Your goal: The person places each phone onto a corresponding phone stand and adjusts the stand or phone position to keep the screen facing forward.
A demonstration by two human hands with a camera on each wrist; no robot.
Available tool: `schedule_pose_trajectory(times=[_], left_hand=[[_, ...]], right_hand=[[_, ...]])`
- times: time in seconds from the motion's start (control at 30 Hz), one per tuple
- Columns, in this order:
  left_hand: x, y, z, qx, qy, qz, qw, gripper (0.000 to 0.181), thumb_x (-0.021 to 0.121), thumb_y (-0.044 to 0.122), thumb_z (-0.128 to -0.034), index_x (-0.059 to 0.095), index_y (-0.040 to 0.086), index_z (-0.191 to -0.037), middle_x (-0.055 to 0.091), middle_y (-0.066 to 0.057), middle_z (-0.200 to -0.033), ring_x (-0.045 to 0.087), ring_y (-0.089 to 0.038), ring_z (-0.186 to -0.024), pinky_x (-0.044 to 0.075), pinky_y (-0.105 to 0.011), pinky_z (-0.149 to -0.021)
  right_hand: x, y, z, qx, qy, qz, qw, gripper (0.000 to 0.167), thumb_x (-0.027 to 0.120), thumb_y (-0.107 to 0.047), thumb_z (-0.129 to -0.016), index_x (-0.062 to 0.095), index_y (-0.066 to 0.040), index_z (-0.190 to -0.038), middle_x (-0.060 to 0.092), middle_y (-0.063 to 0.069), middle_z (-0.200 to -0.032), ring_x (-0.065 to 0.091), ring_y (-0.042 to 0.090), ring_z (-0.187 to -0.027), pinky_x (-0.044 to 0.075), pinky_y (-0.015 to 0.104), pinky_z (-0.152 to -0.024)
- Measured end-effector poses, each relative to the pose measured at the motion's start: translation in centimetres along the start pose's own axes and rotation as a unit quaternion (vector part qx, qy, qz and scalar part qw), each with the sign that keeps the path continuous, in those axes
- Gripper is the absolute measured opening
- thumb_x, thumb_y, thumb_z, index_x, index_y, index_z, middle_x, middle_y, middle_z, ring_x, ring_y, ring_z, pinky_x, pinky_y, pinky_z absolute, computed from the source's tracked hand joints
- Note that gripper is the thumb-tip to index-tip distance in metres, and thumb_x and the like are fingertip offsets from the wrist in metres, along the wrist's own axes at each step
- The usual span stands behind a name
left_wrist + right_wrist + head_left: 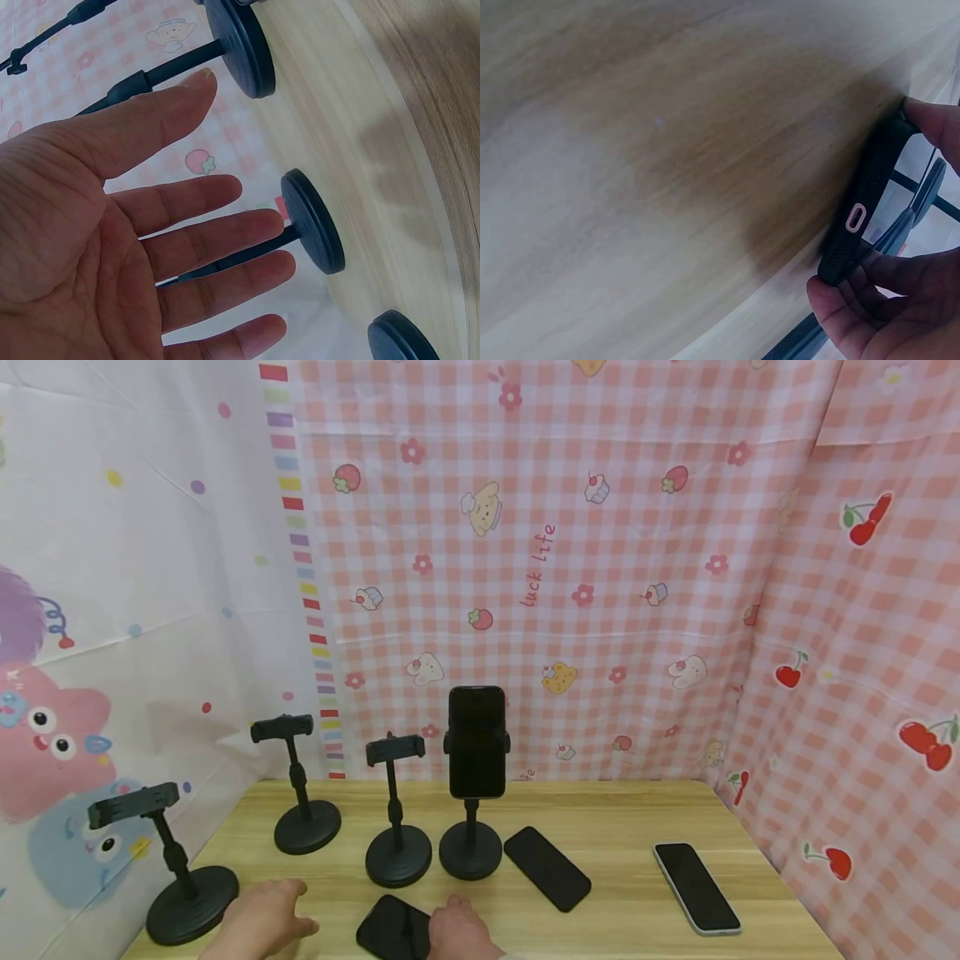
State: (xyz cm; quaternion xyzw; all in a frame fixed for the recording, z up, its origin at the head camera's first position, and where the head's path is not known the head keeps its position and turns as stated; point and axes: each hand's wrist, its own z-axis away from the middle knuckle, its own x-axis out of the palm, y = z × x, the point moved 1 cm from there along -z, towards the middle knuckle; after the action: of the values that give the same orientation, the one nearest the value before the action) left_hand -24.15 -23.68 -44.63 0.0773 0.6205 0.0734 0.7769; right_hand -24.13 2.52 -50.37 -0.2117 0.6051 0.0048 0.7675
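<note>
At the table's front edge lies a black phone (392,928), and my right hand (459,930) grips its right end. The right wrist view shows the thumb and fingers of my right hand (900,300) on opposite edges of that phone (870,191), close to the tabletop. My left hand (262,920), fingers spread and empty, hovers left of the phone, beside the base of the front left stand (191,906). In the left wrist view my left hand (142,232) shows its palm, with stand bases beyond the fingertips.
Two more empty black stands (307,827) (398,857) stand behind. Another stand (470,852) holds an upright phone (477,742). A black phone (547,868) and a white-edged phone (697,889) lie to the right. Patterned cloth (540,568) hangs behind the table.
</note>
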Motion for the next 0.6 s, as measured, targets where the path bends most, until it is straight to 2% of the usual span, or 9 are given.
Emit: schedule_pose_trajectory(times=[0.47, 0.6], left_hand=[[0.0, 0.34, -0.12, 0.009, 0.006, -0.009, 0.9999, 0.059, 0.084, 0.041, -0.0757, 0.067, -0.001, -0.114, 0.067, -0.018, -0.109, 0.063, -0.039, -0.099, 0.05, -0.059, -0.082], [-0.2, 0.51, -0.05, 0.009, 0.003, -0.01, 0.9999, 0.059, 0.084, 0.041, -0.0765, 0.067, -0.001, -0.116, 0.067, -0.018, -0.11, 0.063, -0.038, -0.099, 0.05, -0.059, -0.082]], right_hand=[[-0.61, 0.67, 0.81, -0.01, 0.01, 0.005, 0.9999, 0.032, 0.083, -0.023, -0.077, 0.071, 0.002, -0.093, 0.05, 0.009, -0.086, 0.048, 0.021, -0.079, 0.052, 0.036, -0.07], [-0.78, 1.01, 0.88, -0.006, -0.003, -0.004, 1.0, 0.032, 0.083, -0.025, -0.078, 0.071, 0.001, -0.093, 0.05, 0.009, -0.086, 0.048, 0.021, -0.078, 0.052, 0.037, -0.072]])
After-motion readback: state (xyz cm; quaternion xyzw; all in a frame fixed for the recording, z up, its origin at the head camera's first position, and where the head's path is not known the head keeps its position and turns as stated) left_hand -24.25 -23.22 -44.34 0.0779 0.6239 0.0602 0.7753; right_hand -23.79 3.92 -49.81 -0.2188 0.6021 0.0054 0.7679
